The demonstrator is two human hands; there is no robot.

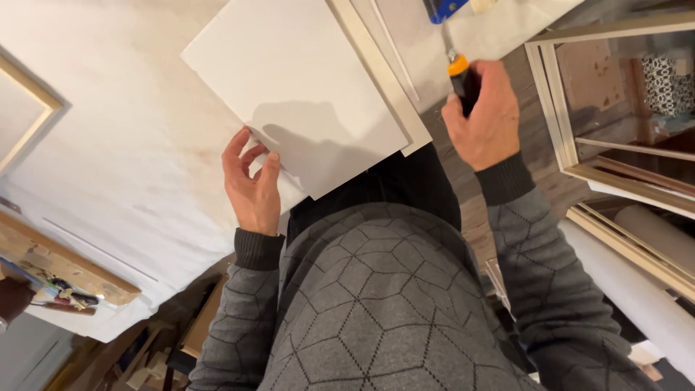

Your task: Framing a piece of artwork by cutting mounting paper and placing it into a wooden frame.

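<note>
A white rectangular board [304, 80] lies on the white-covered worktable [123, 145], its near corner jutting over the table's edge toward my body. My left hand [252, 181] rests at the board's near left edge, fingers spread and curled, with the fingertips touching it. My right hand [486, 116] is closed around a tool with a black and orange handle [460, 76], whose thin metal shaft points away from me toward a blue part [443, 9] at the top edge. A cream frame strip [380, 72] runs under the board's right side.
Empty cream picture frames [572, 130] lean at the right, over a wooden floor. A white roll [637, 289] lies at the lower right. A wooden board with small colourful items [65, 279] sits at the left table edge. Another framed panel [22, 108] is at the far left.
</note>
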